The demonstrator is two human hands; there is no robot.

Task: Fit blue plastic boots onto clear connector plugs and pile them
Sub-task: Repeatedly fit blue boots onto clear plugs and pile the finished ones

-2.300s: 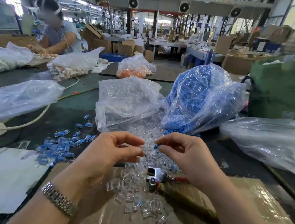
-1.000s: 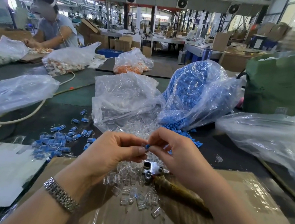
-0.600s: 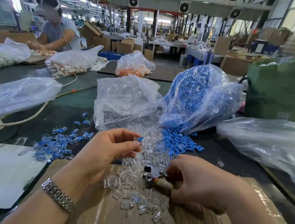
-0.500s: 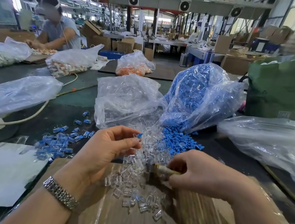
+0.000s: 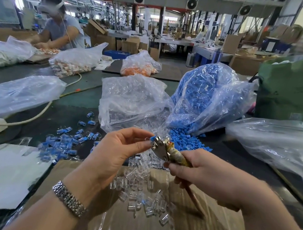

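Observation:
My left hand (image 5: 118, 149) pinches a clear plug with a blue boot (image 5: 152, 139) at its fingertips. My right hand (image 5: 202, 173) grips the taped handles of metal pliers (image 5: 159, 148), whose jaws meet the boot. Loose clear plugs (image 5: 137, 189) lie on the cardboard (image 5: 209, 227) below my hands. Loose blue boots (image 5: 185, 141) spill from a clear bag of blue boots (image 5: 206, 96). A clear bag of plugs (image 5: 131, 99) stands to its left. A pile of finished blue-booted plugs (image 5: 63, 142) lies on the dark table at left.
Large clear bags lie at the far left (image 5: 16, 92) and right (image 5: 281, 142). A green sack (image 5: 293, 84) stands back right. A white cable (image 5: 32, 115) crosses the table at left. Another person (image 5: 60, 27) works at the back left beside bags of white and orange parts.
My right hand left the boot, picked the pliers up from the cardboard and raised them to the plug. My left hand kept hold of the booted plug.

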